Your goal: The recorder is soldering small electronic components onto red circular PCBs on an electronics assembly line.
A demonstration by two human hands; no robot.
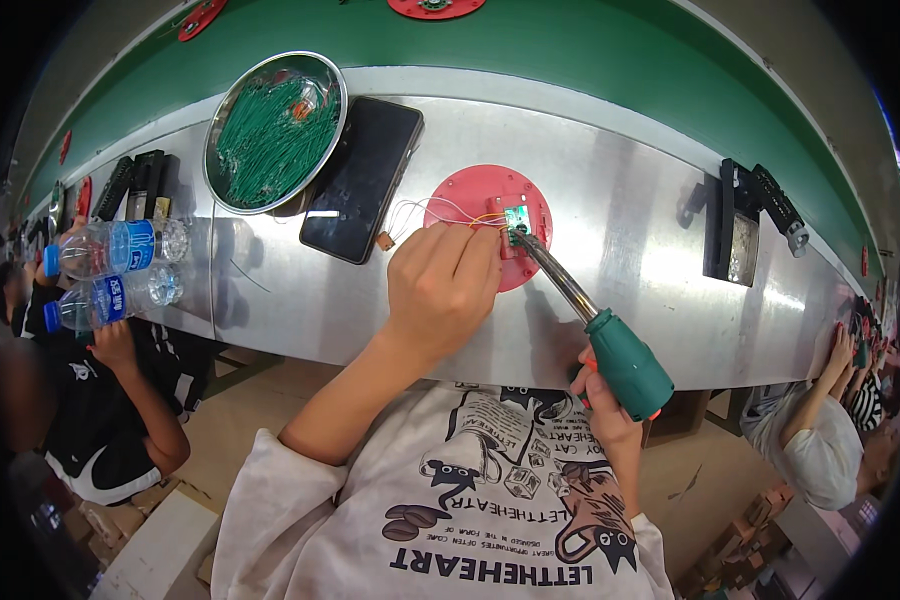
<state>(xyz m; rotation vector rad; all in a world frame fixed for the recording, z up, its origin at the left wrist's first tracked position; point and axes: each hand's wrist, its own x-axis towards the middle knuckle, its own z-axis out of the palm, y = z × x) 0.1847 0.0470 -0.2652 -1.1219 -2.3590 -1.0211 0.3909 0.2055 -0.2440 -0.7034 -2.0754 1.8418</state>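
Note:
A round red plastic disc lies on the metal bench, with a small green circuit board on its right side and thin wires looping off its left. My left hand rests on the disc's lower left, its fingers pinching an orange wire next to the board. My right hand grips the green handle of a soldering iron. The iron's metal tip reaches up to the circuit board.
A steel bowl full of green wires and a black phone lie left of the disc. Two water bottles lie at far left. A black fixture stands at right. A green conveyor belt runs behind. Other people sit on both sides.

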